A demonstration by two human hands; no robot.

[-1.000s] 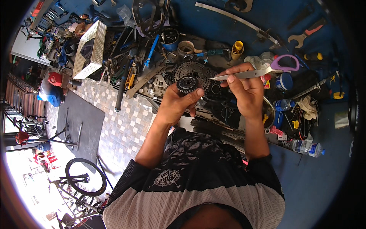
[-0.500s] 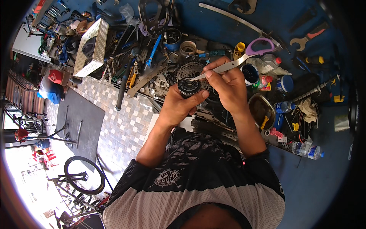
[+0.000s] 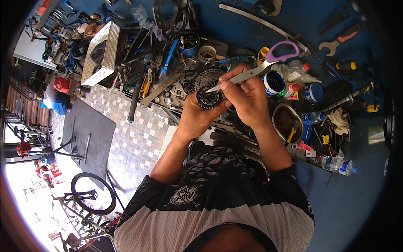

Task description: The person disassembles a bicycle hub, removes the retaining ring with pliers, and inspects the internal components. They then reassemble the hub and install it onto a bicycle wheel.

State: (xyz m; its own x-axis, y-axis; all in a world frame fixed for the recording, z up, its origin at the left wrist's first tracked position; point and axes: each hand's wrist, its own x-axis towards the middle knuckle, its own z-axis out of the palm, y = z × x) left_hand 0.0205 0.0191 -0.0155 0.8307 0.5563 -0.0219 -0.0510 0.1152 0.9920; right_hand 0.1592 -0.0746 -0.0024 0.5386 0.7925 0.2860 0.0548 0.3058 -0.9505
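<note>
My left hand (image 3: 194,116) is closed round a small black ring-shaped bicycle part (image 3: 209,98) with a toothed rim and an open centre. Its round face is turned up toward me. Pinched in my right hand (image 3: 250,105) is a single scissor half (image 3: 254,72) with a purple loop handle. The handle points up and to the right, while the blade's tip reaches the ring part's upper edge; whether it touches I cannot tell. Just beyond my hands a bicycle cassette (image 3: 206,78) lies on the cluttered bench, partly hidden by my fingers.
Right of my hands stand a tub of dark grease (image 3: 275,80) and a metal tray (image 3: 288,122) with a yellow-handled brush. Left on the bench are loose tools and a white perforated basket (image 3: 110,50). Beyond the tiled floor (image 3: 130,130), a person (image 3: 56,98) is at the far left.
The ring part has tilted so that its face shows more fully. My right hand and the scissor half have shifted slightly left, the blade tip moving left along the part's upper edge.
</note>
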